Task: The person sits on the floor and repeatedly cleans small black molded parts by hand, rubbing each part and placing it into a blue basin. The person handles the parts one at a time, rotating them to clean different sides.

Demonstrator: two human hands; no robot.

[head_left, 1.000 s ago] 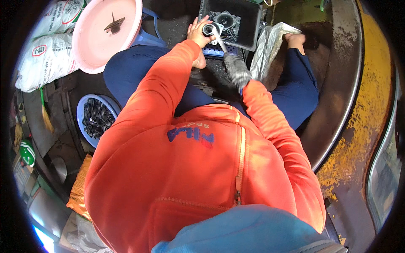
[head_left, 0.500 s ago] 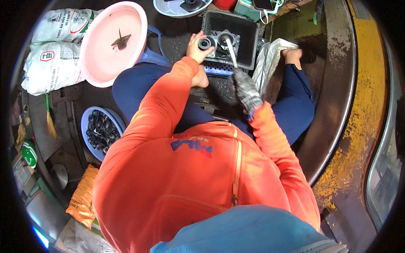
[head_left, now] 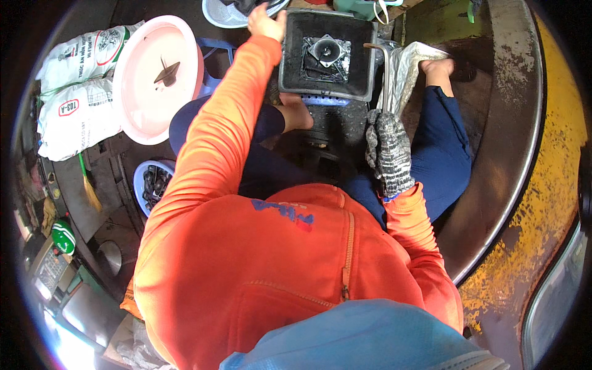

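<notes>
My bare left hand (head_left: 266, 26) reaches past the left rim of a black plastic bin (head_left: 290, 68), over the edge of a pale blue basket (head_left: 225, 21) that holds dark pieces. Its fingers are spread, and its palm side is hidden. In a grey knitted glove, my right hand (head_left: 390, 145) grips a metal rod (head_left: 386, 80) with a bent upper end, held upright just right of the bin. Inside the bin lies a dark square-flanged part with a round opening (head_left: 327, 50), among small dark pieces and something shiny.
To the left stand a large pink basin (head_left: 129, 117) with a dark piece in it, white sacks (head_left: 77, 126) and a blue tub (head_left: 140, 196) of black parts. A silvery sack (head_left: 410, 68) lies right of the bin. A rusty yellow edge (head_left: 524, 259) runs along the right.
My left hand has moved up and left from the bin; the grey part it held no longer shows. My right hand has drawn the rod out of that part and moved right.
</notes>
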